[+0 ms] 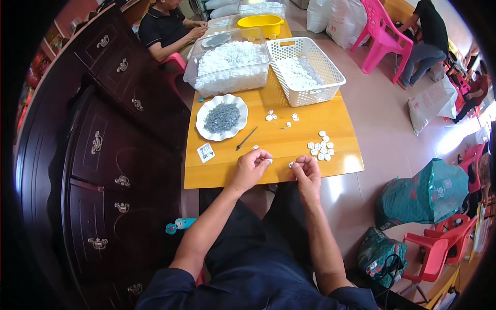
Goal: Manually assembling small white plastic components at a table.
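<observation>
Above the table's near edge, my left hand is closed in a pinch, with a small white plastic piece between thumb and forefinger. To its right, my right hand pinches another small white plastic piece that shows dark spots. A single white piece lies just beyond my left fingers. Beyond my right hand is a pile of white plastic pieces with dark holes. Farther off lie two small groups, a left cluster and a right cluster. A thin dark pointed tool rests left of them.
A scalloped white plate holds grey metal pins or screws, with a white card nearby. Behind stand a clear bin, a white basket and a yellow tub. Dark drawers flank the left; a co-worker sits far left.
</observation>
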`<state>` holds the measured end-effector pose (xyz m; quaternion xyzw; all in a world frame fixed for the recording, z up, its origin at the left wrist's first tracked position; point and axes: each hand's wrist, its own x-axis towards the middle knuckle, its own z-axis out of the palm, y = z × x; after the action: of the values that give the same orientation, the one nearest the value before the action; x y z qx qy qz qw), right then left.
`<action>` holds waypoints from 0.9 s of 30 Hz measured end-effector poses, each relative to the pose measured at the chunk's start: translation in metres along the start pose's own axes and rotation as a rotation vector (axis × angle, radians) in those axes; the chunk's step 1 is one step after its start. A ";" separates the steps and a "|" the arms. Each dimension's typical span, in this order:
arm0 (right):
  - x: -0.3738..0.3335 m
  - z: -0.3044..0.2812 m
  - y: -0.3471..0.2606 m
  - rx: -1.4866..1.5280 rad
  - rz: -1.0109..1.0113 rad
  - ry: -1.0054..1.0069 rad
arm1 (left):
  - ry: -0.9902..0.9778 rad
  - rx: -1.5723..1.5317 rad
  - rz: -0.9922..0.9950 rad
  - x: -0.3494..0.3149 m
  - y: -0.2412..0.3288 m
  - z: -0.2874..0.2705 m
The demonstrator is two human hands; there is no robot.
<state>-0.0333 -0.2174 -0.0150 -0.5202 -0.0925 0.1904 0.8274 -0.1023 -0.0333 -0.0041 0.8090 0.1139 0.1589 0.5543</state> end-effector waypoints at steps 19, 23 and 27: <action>-0.001 0.001 0.007 -0.029 -0.086 0.021 | -0.062 -0.291 -0.103 -0.001 0.008 0.014; -0.001 0.003 0.011 -0.224 -0.197 0.073 | -0.077 -0.395 -0.112 -0.005 0.015 0.024; 0.000 0.001 0.014 -0.448 -0.337 0.099 | -0.058 -0.393 -0.065 -0.005 0.009 0.028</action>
<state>-0.0369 -0.2112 -0.0270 -0.6761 -0.1770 -0.0007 0.7153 -0.0961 -0.0629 -0.0060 0.6854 0.0906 0.1369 0.7094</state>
